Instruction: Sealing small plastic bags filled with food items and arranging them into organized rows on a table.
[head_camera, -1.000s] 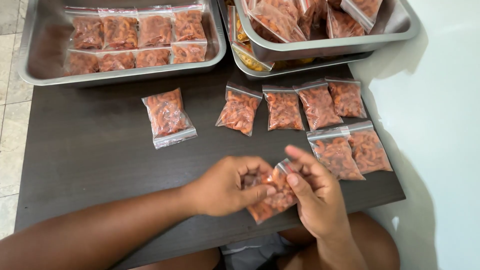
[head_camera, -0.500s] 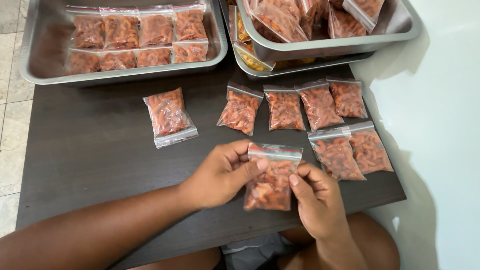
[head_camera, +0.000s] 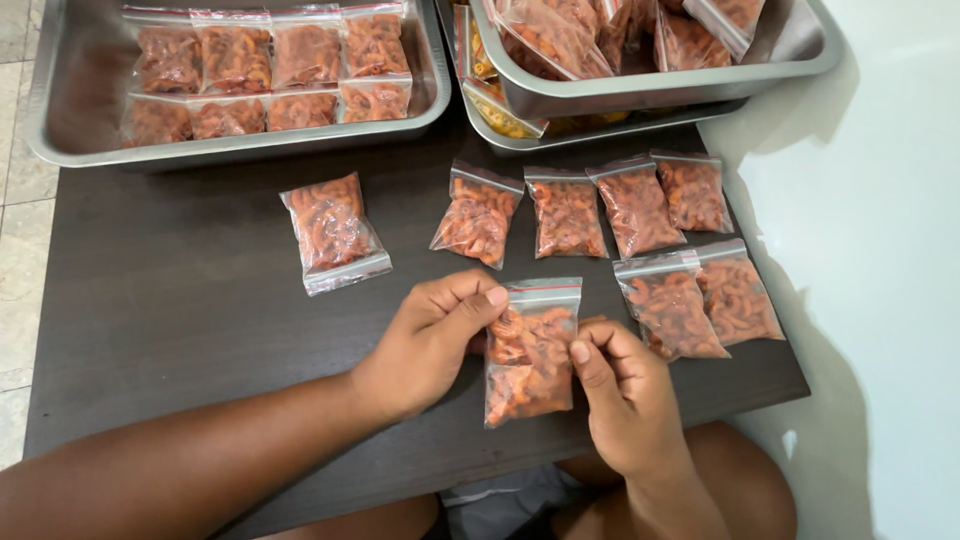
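Note:
A small clear zip bag of orange-red snack pieces (head_camera: 530, 350) is held upright just above the dark table near its front edge. My left hand (head_camera: 425, 340) pinches the bag's left side below the seal. Its right edge is gripped by my right hand (head_camera: 620, 395) with thumb and fingers. Both forearms come in from the bottom of the view.
Several filled bags (head_camera: 640, 230) lie in two rows on the dark table (head_camera: 180, 330) to the right; one bag (head_camera: 333, 232) lies alone at centre left. A steel tray (head_camera: 80, 120) with packed bags stands back left, stacked trays (head_camera: 790, 50) back right. A pale wall is on the right.
The bag was bunched low between both hands; it has been turned upright and spread flat, and my hands have shifted to its sides.

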